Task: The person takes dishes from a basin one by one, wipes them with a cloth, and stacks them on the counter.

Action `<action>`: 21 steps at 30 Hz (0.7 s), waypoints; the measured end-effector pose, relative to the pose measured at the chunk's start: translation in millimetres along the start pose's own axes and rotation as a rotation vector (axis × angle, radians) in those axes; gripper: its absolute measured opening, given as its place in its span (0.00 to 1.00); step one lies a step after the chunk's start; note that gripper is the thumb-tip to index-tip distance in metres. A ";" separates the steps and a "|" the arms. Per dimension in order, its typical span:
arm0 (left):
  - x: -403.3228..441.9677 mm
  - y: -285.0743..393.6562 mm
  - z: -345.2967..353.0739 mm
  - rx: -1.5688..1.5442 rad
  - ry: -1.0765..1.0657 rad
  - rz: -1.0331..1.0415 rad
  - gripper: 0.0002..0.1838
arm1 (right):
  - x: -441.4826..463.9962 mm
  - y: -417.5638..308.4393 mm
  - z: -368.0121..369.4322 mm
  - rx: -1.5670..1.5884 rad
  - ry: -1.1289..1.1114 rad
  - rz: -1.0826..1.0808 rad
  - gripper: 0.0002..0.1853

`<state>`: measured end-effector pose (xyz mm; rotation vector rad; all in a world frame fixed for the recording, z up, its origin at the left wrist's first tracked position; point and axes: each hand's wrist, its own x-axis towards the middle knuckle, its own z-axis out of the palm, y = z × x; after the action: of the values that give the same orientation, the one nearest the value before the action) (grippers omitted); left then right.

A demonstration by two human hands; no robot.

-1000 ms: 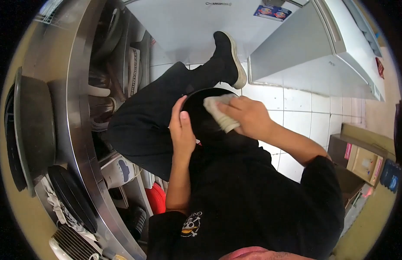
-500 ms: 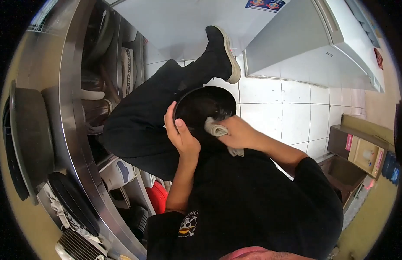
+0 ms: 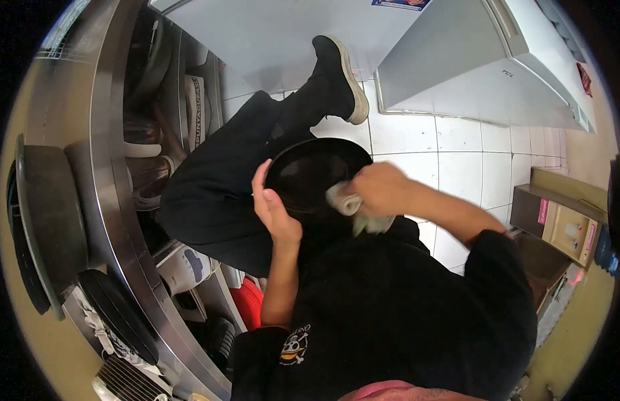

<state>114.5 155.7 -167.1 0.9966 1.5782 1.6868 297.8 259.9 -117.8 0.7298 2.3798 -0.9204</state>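
Cookware (image 3: 53, 207) and a metal counter (image 3: 113, 194) are seen well left of the fingers of the left hand (image 3: 279, 219), with a red item (image 3: 248, 304) below them. By those fingers the black pan (image 3: 310, 167) is gripped at its left rim, above dark trousers (image 3: 206, 194). Its right side is partly covered by a pale cloth (image 3: 345, 200), clutched in the curled fingers of the right hand (image 3: 385, 190). Beyond these, floor tiles (image 3: 407, 130) and a TCL-marked appliance (image 3: 457, 77) are seen.

Right hand (image 3: 383, 190) had passage over floor tiles (image 3: 460, 170), centre right, steel counter (image 3: 101, 180) barred left, white appliance (image 3: 283, 40) blocked top.
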 end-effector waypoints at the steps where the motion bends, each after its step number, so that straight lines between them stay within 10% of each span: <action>1: 1.7 3.2 0.0 0.000 -0.004 -0.004 0.31 | -4.5 8.4 -2.0 -0.142 -0.065 0.124 0.21; 4: 6.6 3.4 0.8 -0.008 -0.095 -0.165 0.25 | -24.7 12.1 -15.4 -0.254 0.424 0.044 0.27; 9: 2.1 17.7 13.7 0.005 -0.109 -0.130 0.28 | 0.4 12.6 24.1 -0.490 0.550 0.023 0.23; 11: 0.2 12.1 10.4 0.010 0.010 -0.107 0.28 | 2.9 6.5 35.6 -0.164 -0.088 0.148 0.18; 15: -4.1 4.4 13.4 0.002 0.035 -0.102 0.28 | 8.2 -4.6 50.8 0.351 0.193 -0.005 0.13; 18: -7.9 -10.3 16.6 0.035 -0.051 -0.107 0.27 | 22.2 -8.1 56.0 1.358 0.463 -0.069 0.13; 21: -12.6 -5.6 17.9 0.095 -0.025 -0.040 0.28 | 16.7 10.9 44.2 1.398 0.723 0.120 0.14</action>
<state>136.0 155.1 -174.0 1.0220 1.6641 1.5798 303.0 240.2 -161.8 1.8882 1.7712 -2.6048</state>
